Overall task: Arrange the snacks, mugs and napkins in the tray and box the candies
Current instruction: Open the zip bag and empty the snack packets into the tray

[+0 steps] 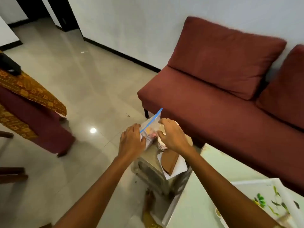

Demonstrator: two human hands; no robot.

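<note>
Both hands' fingers (162, 125) pinch the candy bag (150, 127) between them.

Small stand (148, 168) bears mug (162, 145), napkins (178, 167).

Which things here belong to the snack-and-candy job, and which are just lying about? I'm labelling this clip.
Job:
clear zip bag with blue seal holding candies, in left hand and right hand
patterned mug
white floral tray

Lying about:
maroon cushioned sofa
brown patterned cloth
</note>
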